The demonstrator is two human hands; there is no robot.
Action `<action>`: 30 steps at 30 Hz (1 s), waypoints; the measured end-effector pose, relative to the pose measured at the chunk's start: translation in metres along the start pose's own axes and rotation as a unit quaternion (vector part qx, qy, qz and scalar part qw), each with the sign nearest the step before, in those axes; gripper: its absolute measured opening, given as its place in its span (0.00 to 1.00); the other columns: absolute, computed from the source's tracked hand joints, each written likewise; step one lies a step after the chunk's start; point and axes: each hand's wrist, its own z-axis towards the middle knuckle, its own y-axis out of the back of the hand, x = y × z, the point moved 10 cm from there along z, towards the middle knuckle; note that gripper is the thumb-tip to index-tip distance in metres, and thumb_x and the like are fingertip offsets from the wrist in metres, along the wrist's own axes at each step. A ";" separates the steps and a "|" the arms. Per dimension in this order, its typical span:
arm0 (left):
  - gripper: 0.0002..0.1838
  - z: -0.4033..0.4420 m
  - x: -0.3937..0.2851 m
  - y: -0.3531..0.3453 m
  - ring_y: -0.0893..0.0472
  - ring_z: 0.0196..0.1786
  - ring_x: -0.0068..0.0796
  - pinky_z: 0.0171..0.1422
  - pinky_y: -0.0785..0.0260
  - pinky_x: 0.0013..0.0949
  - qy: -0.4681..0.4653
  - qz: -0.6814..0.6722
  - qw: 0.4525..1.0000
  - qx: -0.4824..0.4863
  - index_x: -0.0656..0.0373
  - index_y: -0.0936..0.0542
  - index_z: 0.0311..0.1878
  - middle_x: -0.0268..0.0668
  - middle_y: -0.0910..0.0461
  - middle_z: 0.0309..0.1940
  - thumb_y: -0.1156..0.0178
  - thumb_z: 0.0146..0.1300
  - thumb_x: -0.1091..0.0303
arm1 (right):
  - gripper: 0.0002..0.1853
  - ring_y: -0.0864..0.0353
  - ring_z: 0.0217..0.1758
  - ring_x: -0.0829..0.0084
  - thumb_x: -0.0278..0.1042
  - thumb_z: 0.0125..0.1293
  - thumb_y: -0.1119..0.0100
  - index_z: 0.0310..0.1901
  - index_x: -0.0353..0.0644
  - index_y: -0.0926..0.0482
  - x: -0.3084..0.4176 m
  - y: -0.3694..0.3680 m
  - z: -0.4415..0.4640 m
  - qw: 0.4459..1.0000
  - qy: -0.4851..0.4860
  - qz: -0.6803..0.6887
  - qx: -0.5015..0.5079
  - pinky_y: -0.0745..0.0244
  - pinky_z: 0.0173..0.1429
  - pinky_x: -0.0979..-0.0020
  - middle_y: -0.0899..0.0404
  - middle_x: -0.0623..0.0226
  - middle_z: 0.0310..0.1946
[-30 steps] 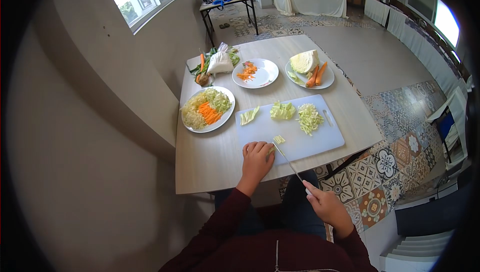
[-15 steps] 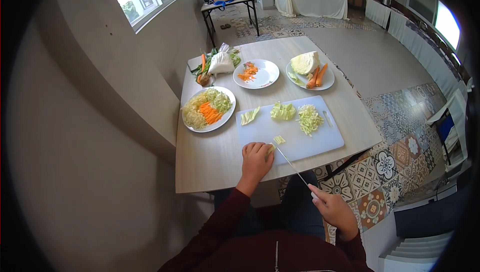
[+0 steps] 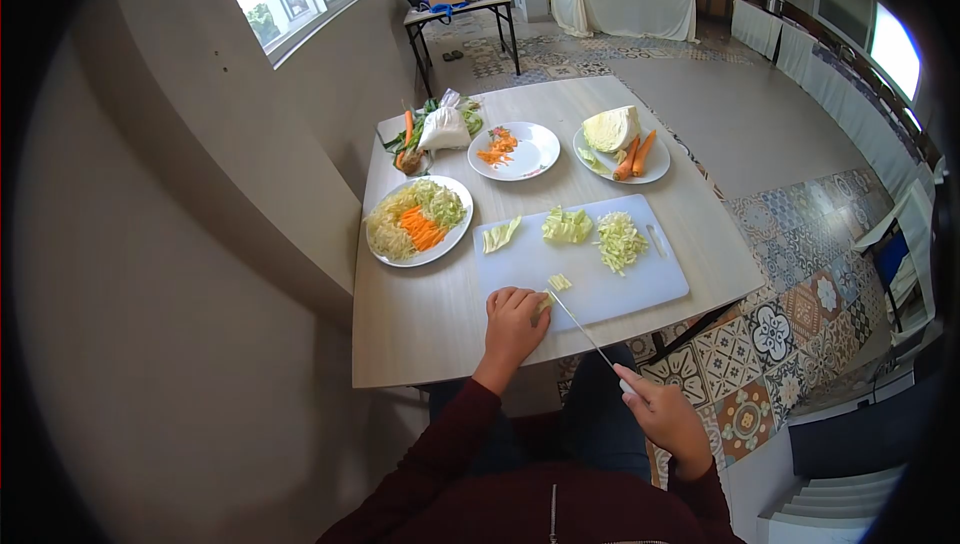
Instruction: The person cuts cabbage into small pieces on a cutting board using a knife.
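While the left hand [image 3: 515,327] lies with its fingers bunched over a cabbage piece [image 3: 547,301], pinning it near the close edge of the white cutting board [image 3: 625,292], the right hand [image 3: 664,414] is closed around the handle of a knife [image 3: 584,329]. The piece is pale green, and only a small end shows, because the fingers cover the rest; its full shape cannot be told. The blade's tip is beside that end, and a few short cut strips [image 3: 560,283] lie just beyond it. Farther up the board are a flat leaf piece [image 3: 501,235], a clump of leaf pieces [image 3: 567,226] and a shredded cabbage pile [image 3: 620,243]. Beyond the board, a plate [image 3: 664,170] bears a cabbage wedge [image 3: 610,129] and carrots [image 3: 643,153]; another plate [image 3: 537,154] has orange scraps [image 3: 497,149]. Left of the board, a fuller plate [image 3: 436,257] holds shredded vegetables [image 3: 418,219], with a white bag [image 3: 444,130] behind.
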 end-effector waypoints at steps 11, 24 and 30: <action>0.12 0.000 -0.004 -0.001 0.22 0.52 0.36 0.65 0.38 0.43 -0.015 0.001 1.000 0.007 0.53 0.13 0.45 0.31 0.16 0.43 0.31 0.57 0.67 | 0.24 0.14 0.38 0.47 0.33 0.70 0.43 0.68 0.49 0.24 -0.008 -0.003 0.004 1.000 0.001 0.006 -0.013 0.22 0.43 0.61 0.15 0.45 0.41; 0.13 0.001 -0.002 -0.002 0.22 0.53 0.36 0.66 0.39 0.45 -0.003 -0.004 1.000 0.022 0.54 0.15 0.48 0.32 0.17 0.44 0.32 0.60 0.67 | 0.24 0.16 0.37 0.43 0.35 0.71 0.44 0.69 0.52 0.25 -0.009 -0.006 0.005 0.999 0.035 0.007 -0.031 0.22 0.43 0.53 0.16 0.45 0.35; 0.13 0.001 -0.003 -0.002 0.22 0.54 0.36 0.66 0.39 0.45 -0.005 -0.001 1.000 0.023 0.54 0.15 0.48 0.33 0.17 0.45 0.33 0.60 0.67 | 0.24 0.13 0.45 0.46 0.33 0.70 0.42 0.68 0.48 0.25 -0.007 -0.005 0.005 1.000 0.001 0.005 -0.009 0.20 0.48 0.61 0.15 0.44 0.45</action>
